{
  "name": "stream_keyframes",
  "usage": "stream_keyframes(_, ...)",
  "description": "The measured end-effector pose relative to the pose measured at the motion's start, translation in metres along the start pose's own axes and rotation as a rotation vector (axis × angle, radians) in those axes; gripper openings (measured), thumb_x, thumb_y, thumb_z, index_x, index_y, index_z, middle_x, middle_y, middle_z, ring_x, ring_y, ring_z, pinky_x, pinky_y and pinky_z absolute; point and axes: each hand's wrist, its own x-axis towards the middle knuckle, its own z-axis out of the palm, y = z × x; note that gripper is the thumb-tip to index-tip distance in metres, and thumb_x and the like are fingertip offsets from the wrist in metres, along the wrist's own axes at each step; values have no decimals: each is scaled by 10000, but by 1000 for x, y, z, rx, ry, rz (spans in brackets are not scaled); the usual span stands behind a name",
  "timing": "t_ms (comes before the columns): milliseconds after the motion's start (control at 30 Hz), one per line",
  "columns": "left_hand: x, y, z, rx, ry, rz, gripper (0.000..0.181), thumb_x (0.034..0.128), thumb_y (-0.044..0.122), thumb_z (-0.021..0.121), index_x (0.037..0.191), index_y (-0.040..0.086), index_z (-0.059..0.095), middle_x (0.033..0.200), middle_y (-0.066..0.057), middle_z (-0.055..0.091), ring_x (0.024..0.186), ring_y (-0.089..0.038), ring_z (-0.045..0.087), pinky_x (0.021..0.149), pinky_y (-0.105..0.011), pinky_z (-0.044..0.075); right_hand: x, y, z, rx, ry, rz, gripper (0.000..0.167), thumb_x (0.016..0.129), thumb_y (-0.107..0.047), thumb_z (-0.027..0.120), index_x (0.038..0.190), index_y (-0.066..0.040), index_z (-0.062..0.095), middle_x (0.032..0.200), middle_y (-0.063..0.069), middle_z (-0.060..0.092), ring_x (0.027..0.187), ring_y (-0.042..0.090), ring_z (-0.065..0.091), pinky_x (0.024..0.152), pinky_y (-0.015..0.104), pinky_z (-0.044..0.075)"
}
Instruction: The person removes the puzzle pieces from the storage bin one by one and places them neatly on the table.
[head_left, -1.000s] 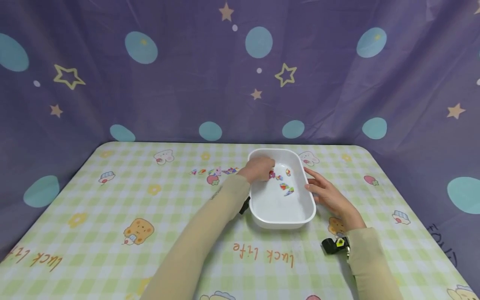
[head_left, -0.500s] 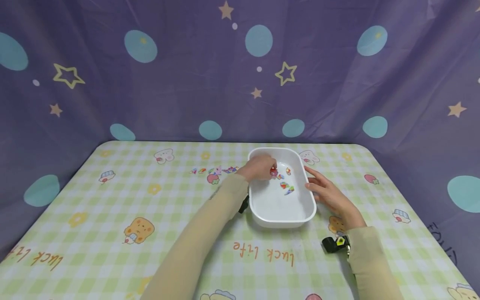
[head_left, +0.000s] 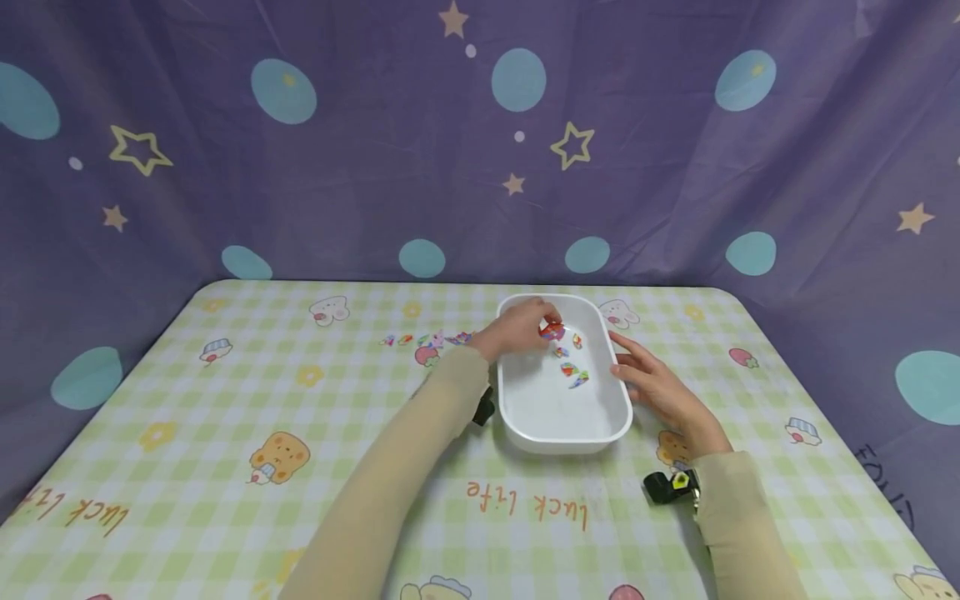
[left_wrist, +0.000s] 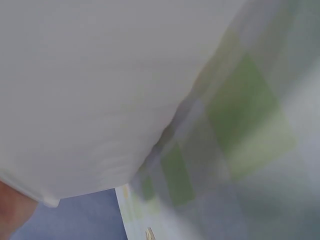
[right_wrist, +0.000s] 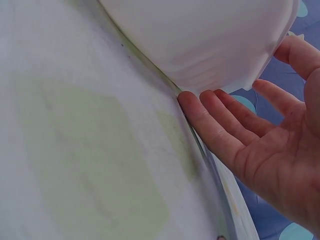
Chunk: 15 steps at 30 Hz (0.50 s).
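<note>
Looks partway done to me: a colourful row [head_left: 406,340] lies on the bench [head_left: 375,467], but several bright bits [head_left: 568,369] sit in the white tub [head_left: 562,417]. Left grip [head_left: 520,325] pinches a small piece [head_left: 553,332] in the tub's far half, mostly red, exact shape hard to tell. Right grip [head_left: 660,392] just rests loose fingers against the side.

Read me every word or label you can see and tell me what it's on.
"Luck Life", upside down on the tablecloth.
"Luck Li…", tablecloth again, cut off at the left edge.
"FON…", probably, on the backdrop, far right; the rest is unclear.
Yellow mark on the black wrist device: too small.
White box: no text visible.
</note>
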Motion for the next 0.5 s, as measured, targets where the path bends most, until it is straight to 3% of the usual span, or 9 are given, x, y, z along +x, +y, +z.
stream_keyframes(500,-12,1,-17,-15,80,61,409,761,79,623,1168,83,573,1088,-39,568,845,-129,527,774,-211,428,0,-1,0,2,-1,3,621,939,-218,490,1465,-215,158,1375,232,322,1023,89,555,804,336,499)
